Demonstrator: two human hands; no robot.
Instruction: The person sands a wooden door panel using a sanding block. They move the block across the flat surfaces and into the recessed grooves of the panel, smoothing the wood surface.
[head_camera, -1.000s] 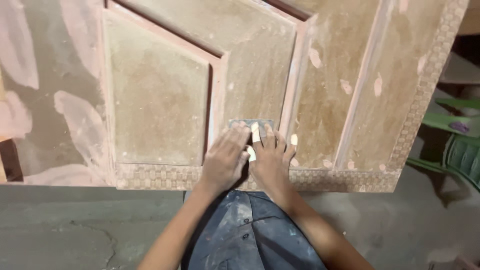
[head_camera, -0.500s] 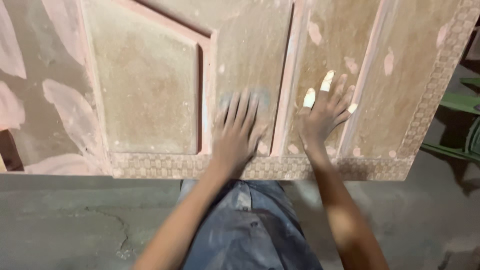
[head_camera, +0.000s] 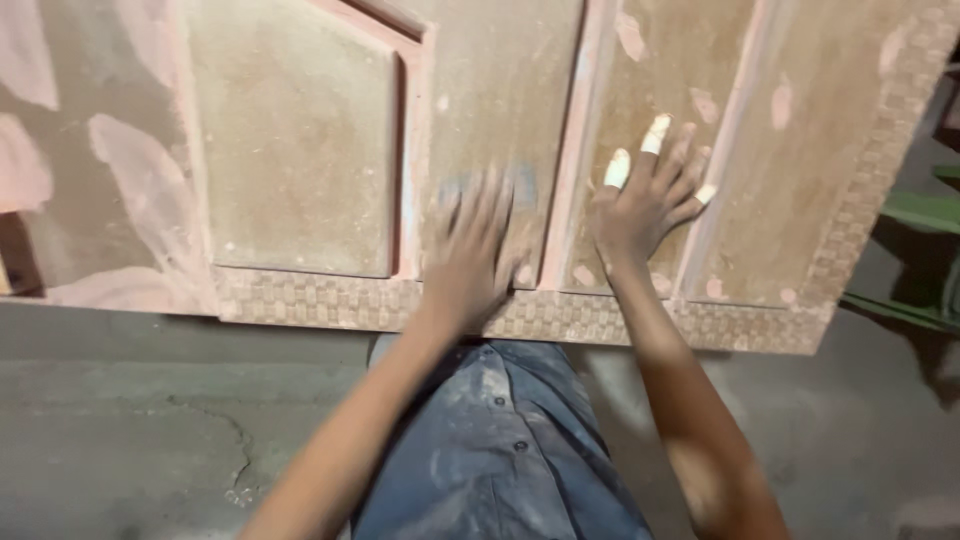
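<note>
Sandpaper (head_camera: 490, 190) | under blurred left hand (head_camera: 470, 255), grip unclear | right hand (head_camera: 645, 205) fingers (head_camera: 655, 135) spread on door (head_camera: 290, 150)

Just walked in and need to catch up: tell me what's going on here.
A person leans over a dusty carved wooden door lying flat. The left hand, blurred, presses a small grey sanding pad on the wood. The right hand rests spread flat beside it, some fingertips wrapped in white tape. Pale filler patches dot the door.

Only 1 camera looks here, worn on the person's head. It looks down, close over the wooden door panel (head_camera: 300, 170) and both arms.
</note>
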